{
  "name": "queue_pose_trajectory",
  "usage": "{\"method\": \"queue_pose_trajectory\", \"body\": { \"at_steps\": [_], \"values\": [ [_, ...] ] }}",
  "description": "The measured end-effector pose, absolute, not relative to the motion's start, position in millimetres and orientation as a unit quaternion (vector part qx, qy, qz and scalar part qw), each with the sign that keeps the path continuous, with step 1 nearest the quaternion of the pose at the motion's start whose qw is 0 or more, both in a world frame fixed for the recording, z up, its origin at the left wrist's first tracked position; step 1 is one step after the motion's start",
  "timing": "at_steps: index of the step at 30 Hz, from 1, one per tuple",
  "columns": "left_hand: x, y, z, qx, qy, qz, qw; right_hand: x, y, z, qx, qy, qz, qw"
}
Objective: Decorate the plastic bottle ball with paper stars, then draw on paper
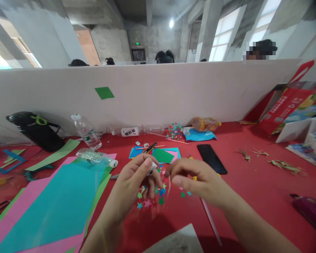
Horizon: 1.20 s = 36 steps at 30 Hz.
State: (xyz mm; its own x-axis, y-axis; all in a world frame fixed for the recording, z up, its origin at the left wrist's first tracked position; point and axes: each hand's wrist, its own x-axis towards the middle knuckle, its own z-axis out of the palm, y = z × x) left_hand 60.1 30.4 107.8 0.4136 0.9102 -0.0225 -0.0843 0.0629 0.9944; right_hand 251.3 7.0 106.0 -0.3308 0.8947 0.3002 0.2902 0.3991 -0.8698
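My left hand (137, 175) is closed round a small white thing (152, 168), mostly hidden by the fingers, whose kind I cannot make out. Close by on the right, the bent fingers of my right hand (197, 175) pinch a thin pinkish strand (169, 186) that hangs down blurred. Beneath both hands, coloured paper stars (161, 201) lie scattered on the red table (250, 207). Just beyond the fingers is a green paper piece (163, 155) on blue and pink sheets. A clear stick (210, 221) lies below my right forearm.
Large coloured sheets (55, 207) cover the left side, with a plastic bottle (94, 157) on them. A phone (212, 159) lies right of centre. Dry grass bundles (287, 166) and a purple glue gun (309, 214) are farther right. A white partition (152, 95) rises behind.
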Motion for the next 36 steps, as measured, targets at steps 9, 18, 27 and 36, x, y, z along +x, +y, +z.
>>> {"method": "queue_pose_trajectory", "body": {
  "at_steps": [9, 18, 27, 36],
  "values": [
    [73.8, 25.4, 101.6, 0.564, 0.372, 0.333, 0.658, 233.8, 1.7, 96.7, -0.377, -0.731, 0.263, 0.504],
    [73.0, 27.0, 102.3, 0.508, 0.375, 0.327, 0.703, 242.0, 9.8, 95.6, -0.233, -0.593, 0.578, 0.51],
    [71.1, 29.3, 106.1, 0.477, 0.349, 0.392, 0.705, 243.5, 12.2, 91.2, -0.238, -0.564, 0.574, 0.544],
    [71.8, 30.8, 103.2, 0.504, 0.348, 0.421, 0.669, 241.1, 4.1, 100.6, -0.329, -0.681, 0.411, 0.509]
  ]
}}
